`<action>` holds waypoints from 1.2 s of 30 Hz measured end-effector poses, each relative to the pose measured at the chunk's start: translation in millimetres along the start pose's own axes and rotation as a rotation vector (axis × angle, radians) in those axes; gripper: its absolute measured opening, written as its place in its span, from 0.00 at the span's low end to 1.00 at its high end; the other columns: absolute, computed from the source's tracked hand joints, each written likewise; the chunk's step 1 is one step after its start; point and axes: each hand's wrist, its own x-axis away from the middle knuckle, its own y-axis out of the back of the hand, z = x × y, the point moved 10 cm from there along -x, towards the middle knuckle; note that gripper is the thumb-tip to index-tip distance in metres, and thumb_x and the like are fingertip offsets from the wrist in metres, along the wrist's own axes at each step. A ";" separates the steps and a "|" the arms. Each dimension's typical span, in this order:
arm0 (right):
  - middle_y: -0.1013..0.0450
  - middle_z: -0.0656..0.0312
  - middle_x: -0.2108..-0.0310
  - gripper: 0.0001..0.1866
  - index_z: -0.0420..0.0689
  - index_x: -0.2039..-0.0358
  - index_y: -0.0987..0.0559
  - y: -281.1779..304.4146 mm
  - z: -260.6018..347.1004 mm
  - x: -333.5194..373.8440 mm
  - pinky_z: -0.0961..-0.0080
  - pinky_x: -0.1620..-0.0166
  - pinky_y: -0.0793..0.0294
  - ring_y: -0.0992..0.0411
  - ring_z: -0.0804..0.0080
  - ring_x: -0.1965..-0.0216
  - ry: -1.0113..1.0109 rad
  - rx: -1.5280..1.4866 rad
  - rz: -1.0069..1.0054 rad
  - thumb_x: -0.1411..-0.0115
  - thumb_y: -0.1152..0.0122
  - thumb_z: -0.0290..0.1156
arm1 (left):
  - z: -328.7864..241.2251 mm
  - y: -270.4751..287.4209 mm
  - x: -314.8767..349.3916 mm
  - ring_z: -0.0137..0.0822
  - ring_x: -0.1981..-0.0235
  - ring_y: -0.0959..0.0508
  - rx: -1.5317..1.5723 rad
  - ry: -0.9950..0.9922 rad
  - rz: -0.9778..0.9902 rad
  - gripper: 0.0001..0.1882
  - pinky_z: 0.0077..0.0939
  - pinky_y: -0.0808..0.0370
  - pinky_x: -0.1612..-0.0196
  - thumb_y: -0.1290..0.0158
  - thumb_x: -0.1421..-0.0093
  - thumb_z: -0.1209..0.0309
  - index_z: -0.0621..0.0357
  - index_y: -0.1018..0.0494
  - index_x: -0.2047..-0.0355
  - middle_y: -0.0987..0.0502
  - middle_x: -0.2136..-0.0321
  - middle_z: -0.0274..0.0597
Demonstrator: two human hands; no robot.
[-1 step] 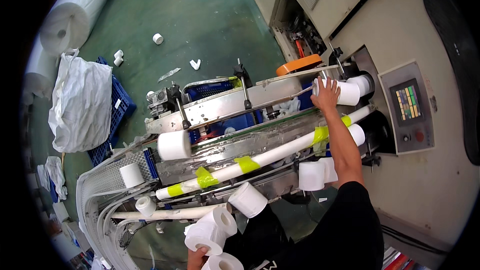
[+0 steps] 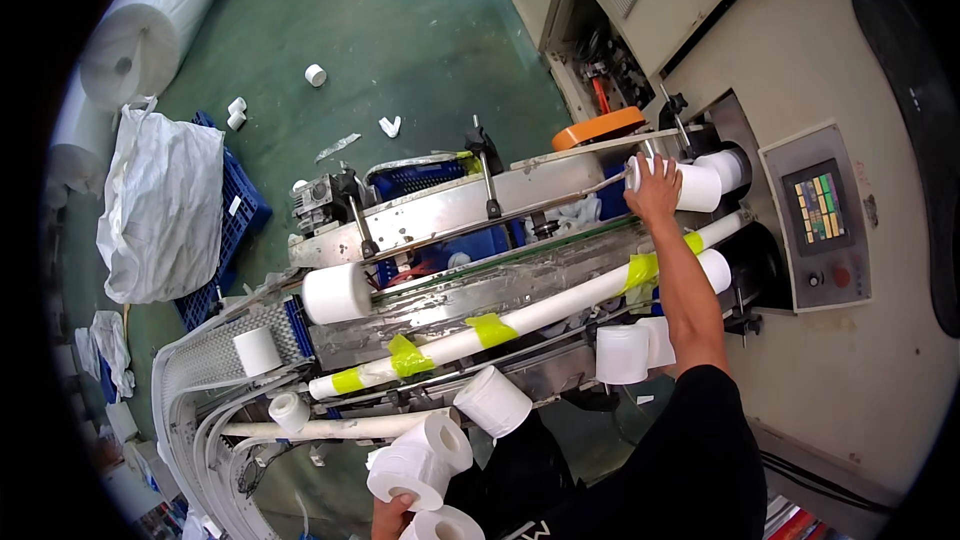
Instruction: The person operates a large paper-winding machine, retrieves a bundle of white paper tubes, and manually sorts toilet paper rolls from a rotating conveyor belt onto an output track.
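My right hand [image 2: 652, 190] reaches far up and grips the near end of a white paper roll [image 2: 698, 186] that sticks out of the machine's outlet. A second roll [image 2: 728, 168] lies right behind it. My left hand [image 2: 390, 517] sits at the lower edge, its fingers closed on a white paper roll [image 2: 405, 475]. Two more rolls [image 2: 440, 438] press against that one. Another roll [image 2: 493, 401] rests on the rails close by. A roll [image 2: 336, 292] rides the metal channel [image 2: 450, 208] at its left end.
A long white tube with yellow tape bands [image 2: 540, 312] runs diagonally under my right arm. A touch-screen control panel [image 2: 820, 210] is on the right. A curved conveyor [image 2: 200, 365] carries rolls at the left. A white sack [image 2: 160, 210], a blue pallet [image 2: 238, 215] and huge paper reels [image 2: 150, 30] stand on the green floor.
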 end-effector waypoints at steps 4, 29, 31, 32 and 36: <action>0.35 0.53 0.46 0.33 0.45 0.47 0.30 17.2 -18.2 -6.6 0.50 0.36 0.49 0.41 0.50 0.41 0.056 -0.158 -0.208 0.57 0.36 0.39 | -17.5 -30.6 1.3 0.42 0.54 0.24 0.022 0.026 0.010 0.46 0.39 0.25 0.52 0.34 0.59 0.61 0.61 0.41 0.41 0.27 0.54 0.46; 0.47 0.50 0.35 0.44 0.45 0.36 0.40 78.7 240.6 159.4 0.42 0.33 0.66 0.57 0.50 0.31 0.671 -0.458 0.000 0.46 0.44 0.60 | -33.1 -52.9 15.8 0.40 0.54 0.24 0.153 -0.007 0.109 0.43 0.36 0.24 0.52 0.34 0.58 0.67 0.62 0.40 0.42 0.27 0.54 0.46; 0.49 0.50 0.33 0.45 0.45 0.35 0.42 83.3 247.8 166.0 0.42 0.33 0.65 0.57 0.51 0.31 0.741 -0.487 0.021 0.47 0.42 0.57 | -35.9 -45.4 18.2 0.41 0.54 0.24 0.144 -0.007 0.103 0.43 0.36 0.25 0.52 0.34 0.58 0.67 0.62 0.39 0.42 0.26 0.55 0.45; 0.50 0.49 0.33 0.44 0.45 0.34 0.42 85.0 238.3 161.4 0.42 0.33 0.64 0.56 0.51 0.31 0.723 -0.437 -0.058 0.46 0.42 0.55 | -36.6 -39.3 21.2 0.41 0.54 0.24 0.150 -0.028 0.065 0.43 0.37 0.25 0.51 0.34 0.58 0.67 0.62 0.39 0.42 0.26 0.55 0.45; 0.54 0.50 0.31 0.42 0.46 0.33 0.45 95.4 120.6 80.9 0.40 0.35 0.58 0.54 0.44 0.32 0.193 -0.372 -0.358 0.45 0.43 0.47 | -28.0 -27.4 35.2 0.42 0.53 0.24 0.209 -0.040 0.017 0.43 0.38 0.25 0.50 0.34 0.58 0.68 0.61 0.40 0.42 0.27 0.54 0.45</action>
